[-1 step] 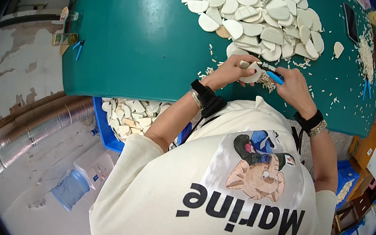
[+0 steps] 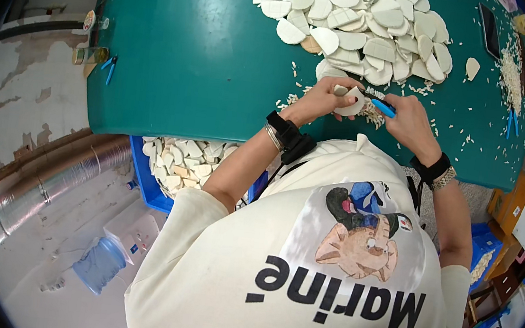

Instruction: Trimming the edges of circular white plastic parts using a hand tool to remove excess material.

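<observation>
My left hand (image 2: 328, 99) is closed around a flat off-white piece (image 2: 351, 103) with a rounded edge. In my right hand (image 2: 411, 121) is a pair of blue-handled pliers (image 2: 383, 108), whose dark jaws reach to the piece's edge. My left fingers partly hide the piece, and the jaw tips are hard to make out. Small white offcuts (image 2: 371, 116) lie scattered beneath both hands. Just beyond my hands rises a large heap of similar half-round pieces (image 2: 352, 41) on the green table (image 2: 189, 65).
A blue bin (image 2: 151, 190) full of pieces stands below the table's front edge, left of me. Spare blue-handled pliers (image 2: 112, 70) lie at the left, others (image 2: 512, 124) at the right. A phone (image 2: 489, 32) and an offcut pile (image 2: 511, 79) occupy the right side.
</observation>
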Available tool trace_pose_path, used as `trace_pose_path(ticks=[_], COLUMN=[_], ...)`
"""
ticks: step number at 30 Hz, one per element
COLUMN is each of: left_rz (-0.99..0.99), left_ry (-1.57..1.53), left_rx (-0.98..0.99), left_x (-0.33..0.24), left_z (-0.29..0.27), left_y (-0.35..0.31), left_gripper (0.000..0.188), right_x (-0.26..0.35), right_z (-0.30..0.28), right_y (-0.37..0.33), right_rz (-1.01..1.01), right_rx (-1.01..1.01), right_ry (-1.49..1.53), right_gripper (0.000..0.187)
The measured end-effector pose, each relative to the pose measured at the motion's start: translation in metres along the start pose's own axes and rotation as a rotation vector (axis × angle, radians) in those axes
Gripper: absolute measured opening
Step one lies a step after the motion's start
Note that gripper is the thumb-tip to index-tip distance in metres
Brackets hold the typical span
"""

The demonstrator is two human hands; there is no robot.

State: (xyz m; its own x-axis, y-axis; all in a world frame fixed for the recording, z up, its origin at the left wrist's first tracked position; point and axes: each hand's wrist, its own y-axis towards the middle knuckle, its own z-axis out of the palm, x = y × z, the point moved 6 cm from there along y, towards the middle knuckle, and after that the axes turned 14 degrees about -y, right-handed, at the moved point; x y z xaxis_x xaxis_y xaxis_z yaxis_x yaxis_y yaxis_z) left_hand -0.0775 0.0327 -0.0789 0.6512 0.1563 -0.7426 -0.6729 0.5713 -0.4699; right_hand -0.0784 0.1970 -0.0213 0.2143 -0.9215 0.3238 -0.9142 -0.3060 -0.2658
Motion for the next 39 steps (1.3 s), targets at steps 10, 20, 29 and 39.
trace_pose_path(ticks=[10,20,29,39], left_rz=[-0.033,-0.018,-0.013,0.023], left_ry=[-0.083,-0.057,-0.134,-0.548], left_rx=[0.04,0.079,0.078,-0.017], left_x=[0.002,0.003,0.0,-0.007], left_z=[0.001,0.008,0.007,-0.023], left_y=[-0.002,0.0,-0.001,0.001], left_gripper=[0.025,0.023,0.024,0.016], right_x=[-0.015,-0.004,0.003,-0.023], right_z=[-0.003,0.035,0.043,-0.009], right_y=[0.004,0.028,0.029,0.072], right_rz=[0.082,0.263,0.23,0.02], right_rx=[-0.027,0.284,0.45,-0.326], right_ry=[0.035,0.673,0.93,0.074], right_gripper=[0.027,0.043,0.04,0.032])
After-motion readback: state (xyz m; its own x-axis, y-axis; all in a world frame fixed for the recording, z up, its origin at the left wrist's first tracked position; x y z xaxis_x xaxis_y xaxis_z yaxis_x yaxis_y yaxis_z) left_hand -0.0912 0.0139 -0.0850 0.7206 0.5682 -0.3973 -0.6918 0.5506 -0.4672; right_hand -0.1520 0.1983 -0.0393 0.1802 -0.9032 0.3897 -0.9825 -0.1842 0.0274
